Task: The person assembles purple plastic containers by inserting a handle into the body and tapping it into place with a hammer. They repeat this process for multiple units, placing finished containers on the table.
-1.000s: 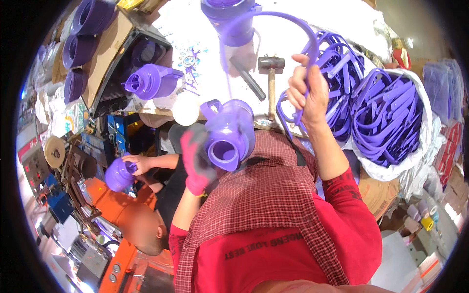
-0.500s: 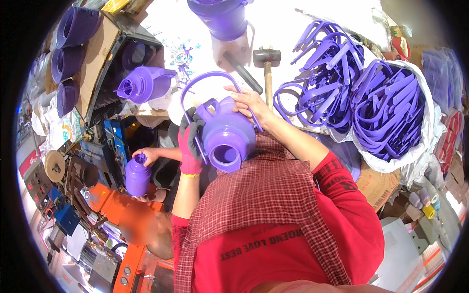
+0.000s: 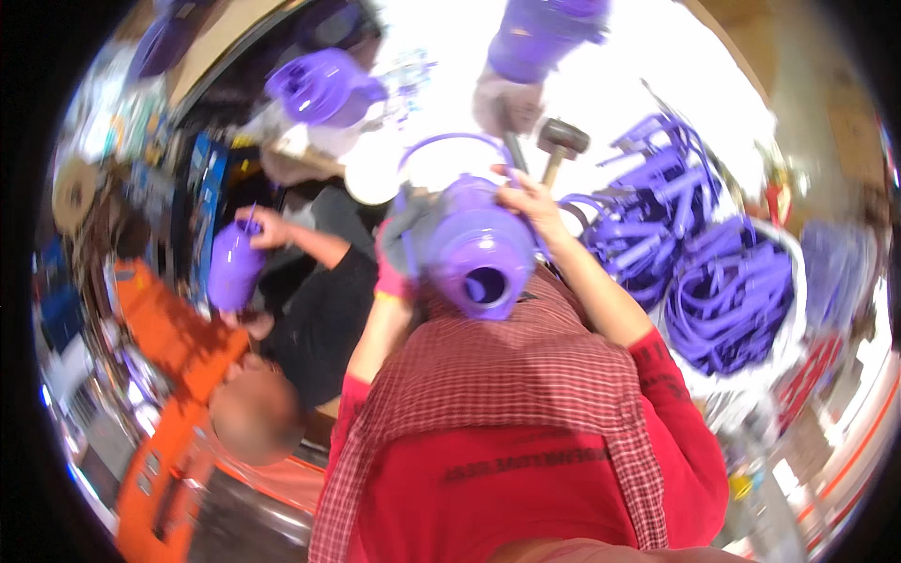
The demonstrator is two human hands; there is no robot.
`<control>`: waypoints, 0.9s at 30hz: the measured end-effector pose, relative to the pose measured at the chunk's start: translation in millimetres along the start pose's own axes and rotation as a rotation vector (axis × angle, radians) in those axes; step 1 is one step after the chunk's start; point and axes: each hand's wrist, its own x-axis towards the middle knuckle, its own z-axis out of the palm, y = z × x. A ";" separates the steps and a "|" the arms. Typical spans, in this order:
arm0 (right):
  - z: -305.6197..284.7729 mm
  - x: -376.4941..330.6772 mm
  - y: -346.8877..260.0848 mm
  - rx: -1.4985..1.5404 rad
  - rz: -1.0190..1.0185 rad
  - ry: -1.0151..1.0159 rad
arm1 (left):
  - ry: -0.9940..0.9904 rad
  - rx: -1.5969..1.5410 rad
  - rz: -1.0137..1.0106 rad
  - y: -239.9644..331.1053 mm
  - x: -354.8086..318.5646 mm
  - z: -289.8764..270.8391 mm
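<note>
In the middle of the frame the person holds a purple plastic jug (image 3: 474, 253) up in front of the chest, its round mouth turned toward the camera. The left hand (image 3: 402, 251), in a grey and pink glove, is wrapped closed around the jug's left side; the bare right hand (image 3: 530, 202) presses on its upper right, fingers curled by the thin purple handle loop (image 3: 450, 145) arching over the top. The jug looks light, hollow and stiff, likely smooth, so gripping the body with both hands suits it. One hammer (image 3: 558, 145) lies on the white desk (image 3: 648, 66) above. Two heaps of purple handles (image 3: 723, 300) sit at right. A co-worker at left holds one more purple jug (image 3: 230, 267); two others show near the top
</note>
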 end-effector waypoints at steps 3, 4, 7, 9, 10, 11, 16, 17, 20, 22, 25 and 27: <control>-15.6 -0.4 -5.9 0.075 -0.022 -0.089 | -0.097 -0.140 -0.027 -13.2 7.6 -6.1; -19.5 -2.5 -6.2 0.101 -0.005 -0.090 | -0.103 -0.166 -0.029 -14.6 8.6 -6.3; -26.1 -4.0 -5.8 0.050 -0.056 -0.115 | -0.186 -0.225 -0.064 -14.6 11.5 -2.4; -22.9 -4.3 -4.2 0.072 -0.078 -0.100 | -0.170 -0.201 -0.062 -13.2 12.0 2.2; -19.5 -4.0 -4.5 0.098 -0.065 -0.086 | -0.134 -0.141 -0.073 -12.0 12.6 4.7; -15.5 -3.4 -5.8 0.136 -0.067 -0.069 | -0.090 -0.073 -0.085 -11.1 13.6 7.7; -0.6 -18.7 -27.3 0.215 0.077 -0.006 | -0.061 0.541 0.377 1.0 3.0 36.9; 1.4 -26.2 -30.2 0.336 0.075 0.001 | -0.136 0.938 0.678 11.4 -7.2 43.5; 1.3 -50.8 -37.0 0.339 -0.013 0.022 | 0.002 0.508 0.160 25.0 -49.8 79.8; 10.8 -64.1 -28.9 0.309 -0.079 -0.029 | -0.004 0.644 0.242 33.7 -72.3 106.2; 23.7 -63.1 -28.1 0.483 0.042 -0.059 | 0.241 1.104 0.215 41.9 -82.6 115.0; 31.1 -62.5 -40.6 0.445 -0.195 0.080 | 0.008 0.806 0.447 34.3 -59.1 106.6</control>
